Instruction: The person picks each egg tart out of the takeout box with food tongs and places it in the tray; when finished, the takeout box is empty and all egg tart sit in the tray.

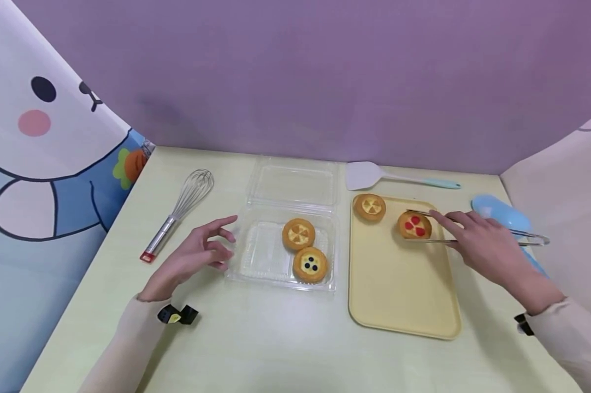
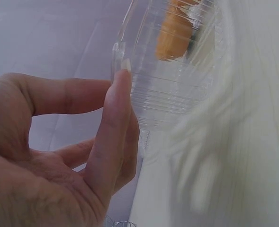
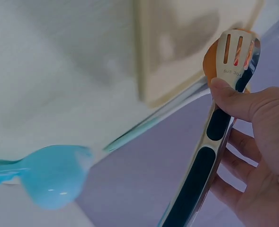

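Note:
My right hand grips metal food tongs with dark handle inserts, which clasp a tart with red fruit over the yellow tray. In the right wrist view, the slotted tong head covers much of that tart. A tart with a wedge-patterned top lies in the tray's far left corner. My left hand, fingers loosely bent, is at the left edge of the clear plastic box; whether it touches is unclear. Inside the box sit another wedge-patterned tart and a blueberry-topped tart.
The box's lid lies folded back toward the purple wall. A whisk rests on the left. Behind the tray is a spatula with a pale green handle. A blue rounded object stands at the right, partly behind the right hand.

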{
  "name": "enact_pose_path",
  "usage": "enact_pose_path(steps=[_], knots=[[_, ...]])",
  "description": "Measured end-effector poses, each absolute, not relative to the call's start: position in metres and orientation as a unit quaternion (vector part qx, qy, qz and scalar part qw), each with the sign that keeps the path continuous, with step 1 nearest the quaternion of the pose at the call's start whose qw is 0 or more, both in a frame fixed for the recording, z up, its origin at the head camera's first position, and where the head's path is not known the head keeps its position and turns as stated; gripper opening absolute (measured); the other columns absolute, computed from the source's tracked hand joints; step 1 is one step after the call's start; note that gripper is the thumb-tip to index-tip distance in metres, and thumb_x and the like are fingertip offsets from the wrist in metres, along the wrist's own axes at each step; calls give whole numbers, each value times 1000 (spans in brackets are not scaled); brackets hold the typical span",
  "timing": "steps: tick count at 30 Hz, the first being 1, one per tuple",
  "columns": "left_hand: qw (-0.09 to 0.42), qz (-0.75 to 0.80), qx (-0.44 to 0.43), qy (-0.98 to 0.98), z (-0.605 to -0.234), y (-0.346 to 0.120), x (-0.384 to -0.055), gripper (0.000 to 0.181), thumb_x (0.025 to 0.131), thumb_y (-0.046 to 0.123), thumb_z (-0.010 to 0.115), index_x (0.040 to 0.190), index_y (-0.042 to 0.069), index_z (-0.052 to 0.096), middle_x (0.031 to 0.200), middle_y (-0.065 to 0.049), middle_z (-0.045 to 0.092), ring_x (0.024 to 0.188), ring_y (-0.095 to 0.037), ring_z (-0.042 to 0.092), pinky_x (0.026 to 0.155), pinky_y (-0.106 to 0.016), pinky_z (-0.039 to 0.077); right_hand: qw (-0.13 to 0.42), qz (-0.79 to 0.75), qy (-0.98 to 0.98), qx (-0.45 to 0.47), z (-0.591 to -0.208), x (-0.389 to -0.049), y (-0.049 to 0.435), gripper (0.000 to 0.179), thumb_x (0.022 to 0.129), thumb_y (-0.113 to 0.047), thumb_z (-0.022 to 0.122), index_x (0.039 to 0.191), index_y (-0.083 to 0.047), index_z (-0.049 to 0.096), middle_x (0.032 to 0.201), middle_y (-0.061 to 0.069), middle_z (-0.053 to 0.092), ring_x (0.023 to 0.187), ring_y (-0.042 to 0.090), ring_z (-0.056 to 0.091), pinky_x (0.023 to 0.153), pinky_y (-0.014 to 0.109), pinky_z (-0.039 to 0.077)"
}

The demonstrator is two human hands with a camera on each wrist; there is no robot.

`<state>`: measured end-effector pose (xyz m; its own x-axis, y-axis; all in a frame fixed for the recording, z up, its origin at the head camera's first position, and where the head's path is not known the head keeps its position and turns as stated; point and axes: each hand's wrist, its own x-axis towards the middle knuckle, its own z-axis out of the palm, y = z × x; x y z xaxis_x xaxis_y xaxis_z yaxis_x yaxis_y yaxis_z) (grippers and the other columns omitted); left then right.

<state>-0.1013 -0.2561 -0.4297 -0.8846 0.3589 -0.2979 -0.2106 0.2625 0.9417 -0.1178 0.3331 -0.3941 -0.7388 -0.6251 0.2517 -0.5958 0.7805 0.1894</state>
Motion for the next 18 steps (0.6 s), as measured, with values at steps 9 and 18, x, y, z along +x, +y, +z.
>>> enact_pose_path(steps=[9,18], knots=[[229,610,57,756,-428,-257,-100,82,89,-14,54,164,5,28,124,-25,49,87,-22,70,69,-35,66,121,-29,-947,298,-401,-128,359,83,71,-12,89,146,-13,55,116,15,73,95,41,67,58,54,54],[230,613,60,753,-427,-257,-100,82,87,-15,51,164,4,28,125,-29,47,88,-23,69,69,-34,66,94,-17,-951,294,-402,-143,360,85,73,-13,90,149,-13,53,119,17,72,94,39,67,56,51,54]])
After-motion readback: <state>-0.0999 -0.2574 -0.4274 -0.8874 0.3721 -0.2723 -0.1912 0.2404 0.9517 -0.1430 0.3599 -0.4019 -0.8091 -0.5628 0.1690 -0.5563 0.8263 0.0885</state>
